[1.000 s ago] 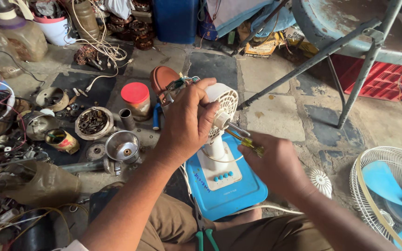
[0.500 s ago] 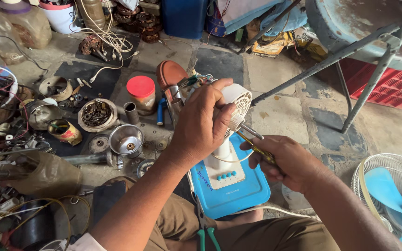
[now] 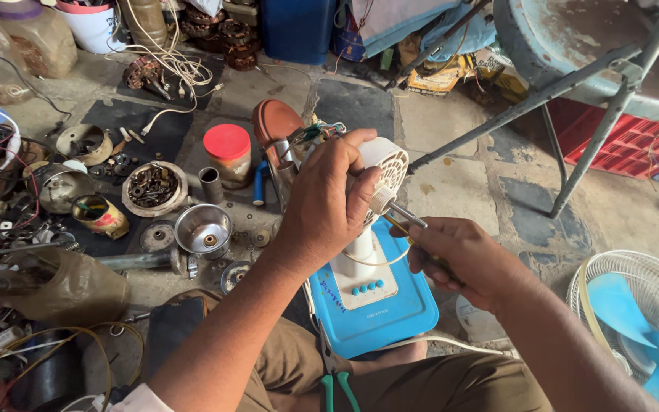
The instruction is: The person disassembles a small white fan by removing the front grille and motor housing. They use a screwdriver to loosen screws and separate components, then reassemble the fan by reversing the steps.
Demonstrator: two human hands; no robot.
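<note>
We are working on the white fan motor housing, which is standing on its white neck over the blue fan base between our knees; our left hand is wrapping fully closed around the housing from the left, fingers curling over its top, steadying it; our right hand is closing around the handle of a screwdriver, whose tip is touching the housing's rear just below and right of the left-hand grip; we judge that we are turning a screw there, and the next move is calling for steady pressure along the shaft while the left hand is bracing; green-handled pliers are lying below the base; a red-lidded jar is sitting left of the grip.
</note>
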